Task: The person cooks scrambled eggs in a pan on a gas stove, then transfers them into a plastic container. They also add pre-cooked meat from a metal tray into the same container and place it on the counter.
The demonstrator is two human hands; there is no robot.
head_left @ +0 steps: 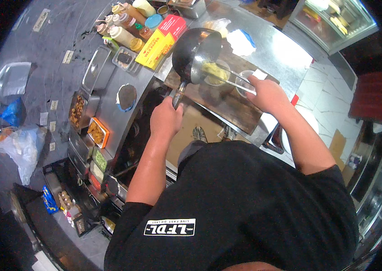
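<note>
My left hand (166, 117) grips the handle of a dark wok (186, 50), tilted on its side above the wooden board (245, 115). My right hand (268, 93) holds metal tongs (233, 73) that reach left towards the wok's rim. Yellowish food (215, 71), perhaps noodles, lies at the tongs' tips in a round clear bowl (226, 66) beside the rim. Whether the tips pinch it I cannot tell. A second clear plastic container (241, 88) stands by my right fingers, partly behind the tongs, with a white piece of paper (260, 74) next to it.
A wax paper box (158, 42) and several squeeze bottles (121, 35) stand beyond the wok. Metal food pans (91, 110) and an orange-rimmed tray (99, 132) of fried food line the left counter. A lit display fridge (333, 23) is at far right.
</note>
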